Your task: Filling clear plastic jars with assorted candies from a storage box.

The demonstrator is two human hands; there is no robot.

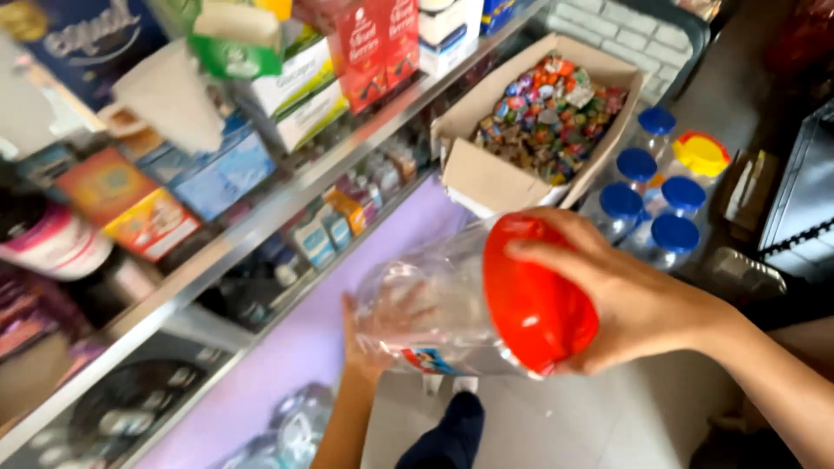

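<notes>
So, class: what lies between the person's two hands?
In the head view, a clear plastic jar with a round red lid lies between them: left hand on its base, right hand over the lid.

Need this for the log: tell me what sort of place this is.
Probably a small shop: metal shelves packed with boxed goods, a carton of wrapped sweets, and blue-lidded jars.
</notes>
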